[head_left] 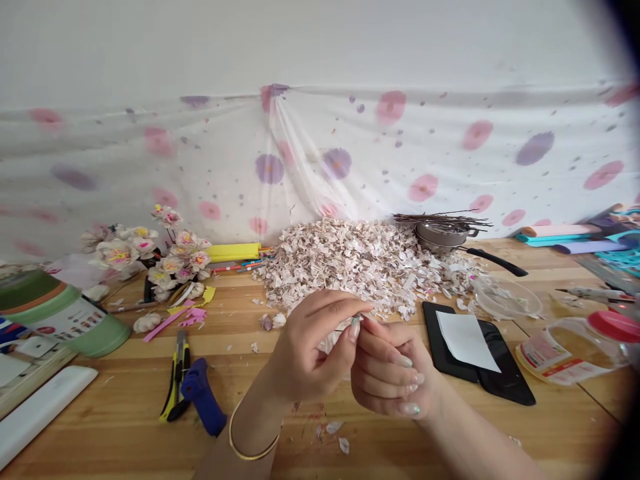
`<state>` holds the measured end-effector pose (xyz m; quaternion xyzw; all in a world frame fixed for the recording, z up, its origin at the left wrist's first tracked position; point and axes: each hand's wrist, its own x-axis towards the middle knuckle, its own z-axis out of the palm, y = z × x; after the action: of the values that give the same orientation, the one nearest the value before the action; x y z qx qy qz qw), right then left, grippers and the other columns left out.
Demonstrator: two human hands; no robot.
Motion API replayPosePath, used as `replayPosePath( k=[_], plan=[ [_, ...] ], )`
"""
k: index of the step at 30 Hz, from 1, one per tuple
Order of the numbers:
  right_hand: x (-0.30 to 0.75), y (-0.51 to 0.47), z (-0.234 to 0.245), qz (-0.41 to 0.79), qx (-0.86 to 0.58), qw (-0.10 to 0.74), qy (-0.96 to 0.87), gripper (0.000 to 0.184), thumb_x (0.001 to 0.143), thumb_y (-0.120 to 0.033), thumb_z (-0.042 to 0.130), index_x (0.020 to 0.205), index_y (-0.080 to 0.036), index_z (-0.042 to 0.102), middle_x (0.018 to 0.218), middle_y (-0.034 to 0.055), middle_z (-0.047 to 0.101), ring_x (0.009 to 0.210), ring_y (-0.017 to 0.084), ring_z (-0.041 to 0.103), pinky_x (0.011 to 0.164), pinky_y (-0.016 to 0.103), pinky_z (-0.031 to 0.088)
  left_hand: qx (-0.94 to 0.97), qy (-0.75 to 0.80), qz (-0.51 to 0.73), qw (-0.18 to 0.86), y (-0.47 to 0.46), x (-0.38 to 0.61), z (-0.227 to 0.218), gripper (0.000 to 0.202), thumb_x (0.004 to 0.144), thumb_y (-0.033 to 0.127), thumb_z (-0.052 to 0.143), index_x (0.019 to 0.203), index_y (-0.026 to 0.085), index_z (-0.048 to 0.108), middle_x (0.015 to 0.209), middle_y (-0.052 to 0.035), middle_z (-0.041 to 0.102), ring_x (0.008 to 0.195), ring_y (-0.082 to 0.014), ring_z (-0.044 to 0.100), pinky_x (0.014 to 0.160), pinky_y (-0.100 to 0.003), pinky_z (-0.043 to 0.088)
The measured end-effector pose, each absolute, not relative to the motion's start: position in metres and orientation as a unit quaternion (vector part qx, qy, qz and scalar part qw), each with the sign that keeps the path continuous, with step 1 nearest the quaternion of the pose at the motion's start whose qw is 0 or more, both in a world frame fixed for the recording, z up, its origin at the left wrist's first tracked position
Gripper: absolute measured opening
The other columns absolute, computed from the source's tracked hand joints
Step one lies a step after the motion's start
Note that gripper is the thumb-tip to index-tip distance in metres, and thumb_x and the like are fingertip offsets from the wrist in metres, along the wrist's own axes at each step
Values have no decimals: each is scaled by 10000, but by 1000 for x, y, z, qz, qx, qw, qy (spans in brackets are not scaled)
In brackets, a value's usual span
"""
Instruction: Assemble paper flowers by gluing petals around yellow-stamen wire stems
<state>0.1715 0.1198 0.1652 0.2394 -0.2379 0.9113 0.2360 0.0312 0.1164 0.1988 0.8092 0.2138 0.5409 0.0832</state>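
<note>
My left hand (310, 350), wearing a gold bangle (254, 440), and my right hand (390, 377) meet above the wooden table (120, 360). Their fingertips pinch a thin stem (354, 323) from both sides, and a pale papery petal (330, 343) shows just behind it. The fingers hide most of the stem. Directly beyond my hands lies a large heap of pale petal scraps (365, 267), nearly touching my fingertips. Several loose scraps (334, 427) lie on the wood below my hands.
Left of my hands lie a utility knife (175, 380), a blue glue gun (203, 398), and finished paper flowers (150, 253). To the right are a black mat with white paper (467, 340), a clear dish (507, 298), a red-lidded jar (575, 347), and a metal pan holding dark twigs (443, 233).
</note>
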Motion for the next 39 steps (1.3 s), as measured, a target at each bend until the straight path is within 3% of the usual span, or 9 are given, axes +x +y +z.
replayPosePath(
  k=[12,21,39],
  plan=[
    [177,118,167,922,149,251,-253,472,980,-301,463,528,-182,393,286,-107,320,216,27,189,291,107,344,834,259,479,-90,111,26,206,168,880,84,527,975,158,644,843,-56,730,778,-175,650,755,-310,536],
    [179,117,168,912,42,294,-283,441,937,-335,545,536,-169,462,273,-109,308,222,33,174,288,130,314,834,285,464,-92,111,24,204,166,908,99,495,960,169,636,824,-56,728,752,-177,656,718,-313,530],
    [183,116,166,903,80,286,-309,405,981,-274,426,638,-130,586,311,-94,346,229,34,220,327,132,379,849,248,429,-185,106,19,209,152,895,85,526,992,134,632,813,-69,717,744,-188,643,732,-324,518]
  ],
)
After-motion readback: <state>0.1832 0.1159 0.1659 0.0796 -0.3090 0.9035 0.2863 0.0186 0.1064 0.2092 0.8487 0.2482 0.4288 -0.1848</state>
